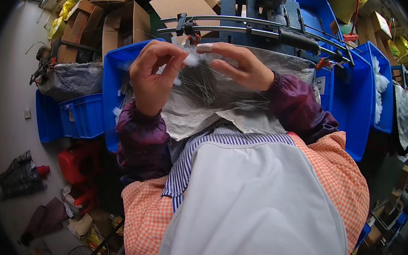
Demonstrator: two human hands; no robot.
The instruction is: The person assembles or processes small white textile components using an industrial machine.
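Observation:
My left hand is raised over the grey cloth, thumb and forefinger pinched together at a white fluffy tuft. Thin wire-like strands show close to the tuft. To its right, my right hand has its fingers stretched out and its thumb apart, with nothing visible between them. A whitish wrap covers a fingertip of that hand. Below both hands, a loose bundle of thin wires lies on the crumpled grey cloth.
A machine with metal rods stands just beyond my hands. Blue bins flank the cloth; one blue bin at the right holds white tufts. Cardboard boxes are stacked at the far left, and a red stool stands below.

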